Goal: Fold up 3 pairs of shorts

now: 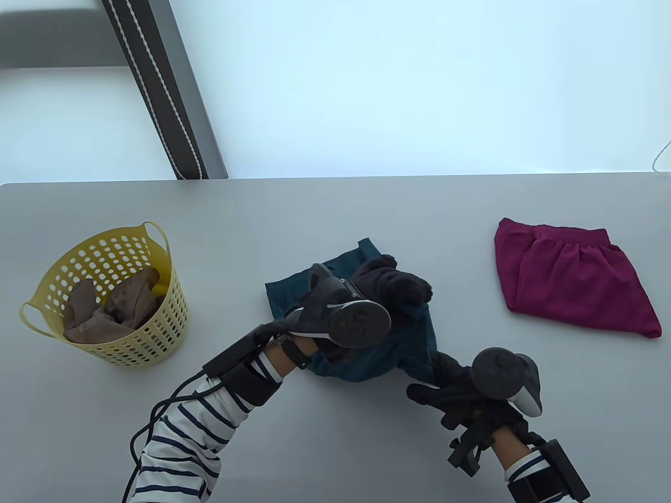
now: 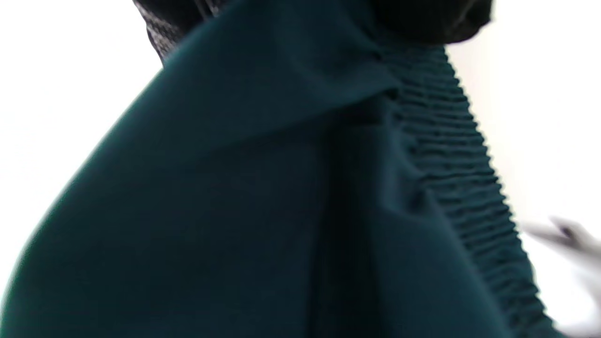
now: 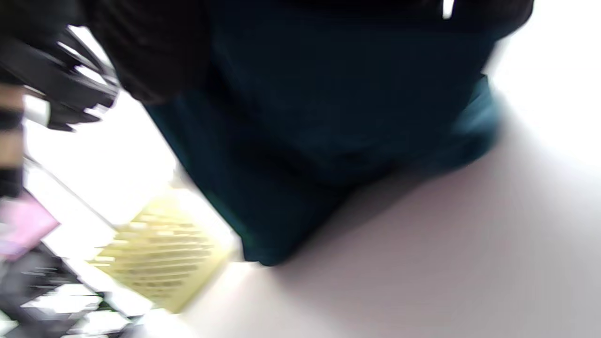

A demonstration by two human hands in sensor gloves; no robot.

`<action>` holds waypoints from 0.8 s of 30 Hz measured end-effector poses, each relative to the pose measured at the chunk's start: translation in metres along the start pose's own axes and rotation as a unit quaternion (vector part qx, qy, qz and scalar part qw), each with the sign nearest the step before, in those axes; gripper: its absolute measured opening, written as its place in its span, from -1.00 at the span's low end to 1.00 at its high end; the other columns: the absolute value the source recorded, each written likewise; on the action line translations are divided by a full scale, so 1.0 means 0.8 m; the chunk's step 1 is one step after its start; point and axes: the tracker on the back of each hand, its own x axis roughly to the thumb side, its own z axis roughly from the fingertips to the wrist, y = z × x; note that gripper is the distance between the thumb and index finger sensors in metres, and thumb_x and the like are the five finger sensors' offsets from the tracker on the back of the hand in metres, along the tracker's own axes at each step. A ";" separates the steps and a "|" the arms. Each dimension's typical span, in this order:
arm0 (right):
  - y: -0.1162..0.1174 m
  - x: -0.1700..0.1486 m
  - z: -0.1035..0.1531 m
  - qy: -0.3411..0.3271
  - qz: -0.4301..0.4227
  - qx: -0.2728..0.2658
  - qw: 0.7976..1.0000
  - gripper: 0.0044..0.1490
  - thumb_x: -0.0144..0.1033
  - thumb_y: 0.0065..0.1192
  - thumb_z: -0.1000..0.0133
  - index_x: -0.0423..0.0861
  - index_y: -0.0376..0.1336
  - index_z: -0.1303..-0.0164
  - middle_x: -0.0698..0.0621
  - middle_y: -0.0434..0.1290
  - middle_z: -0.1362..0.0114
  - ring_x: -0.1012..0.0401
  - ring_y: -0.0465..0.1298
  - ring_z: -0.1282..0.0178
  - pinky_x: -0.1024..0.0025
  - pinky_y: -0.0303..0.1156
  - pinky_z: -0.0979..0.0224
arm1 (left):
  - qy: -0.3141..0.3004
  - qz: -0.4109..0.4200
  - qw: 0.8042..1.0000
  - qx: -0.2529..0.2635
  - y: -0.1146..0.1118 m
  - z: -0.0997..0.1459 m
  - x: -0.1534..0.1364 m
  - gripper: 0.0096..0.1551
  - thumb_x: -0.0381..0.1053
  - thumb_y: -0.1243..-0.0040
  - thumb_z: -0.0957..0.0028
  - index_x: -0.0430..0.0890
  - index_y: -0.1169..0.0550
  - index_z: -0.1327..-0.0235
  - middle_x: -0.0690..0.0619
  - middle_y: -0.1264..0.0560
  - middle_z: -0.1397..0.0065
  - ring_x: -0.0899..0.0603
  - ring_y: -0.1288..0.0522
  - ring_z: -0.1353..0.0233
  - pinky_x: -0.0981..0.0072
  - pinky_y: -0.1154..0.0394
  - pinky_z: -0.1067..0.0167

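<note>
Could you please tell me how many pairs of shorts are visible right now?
3: teal shorts mid-table in both hands, magenta shorts folded at right, brown shorts in the yellow basket; more may hide beneath.

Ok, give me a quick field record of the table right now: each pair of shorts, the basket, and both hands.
teal shorts: table centre, partly folded, both hands on them
left hand: fingers curled on the far part of the teal shorts
right hand: grips their near right edge
maroon shorts: folded, lying on the right, untouched
basket: yellow, on the left, upright
brown shorts: crumpled inside the basket
table: grey
</note>
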 end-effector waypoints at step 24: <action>-0.359 0.282 0.015 -0.174 0.070 -0.178 0.966 -0.47 -0.19 0.32 -0.02 -0.10 0.42 -0.16 -0.10 0.63 -0.15 -0.14 0.58 -0.25 -0.18 0.37 -0.30 | 0.105 -0.044 0.994 -0.003 0.280 0.085 -0.075 -0.51 0.18 -0.11 0.01 0.20 -0.38 -0.22 0.21 -0.62 -0.18 0.12 -0.73 0.00 -0.07 -0.53 -0.40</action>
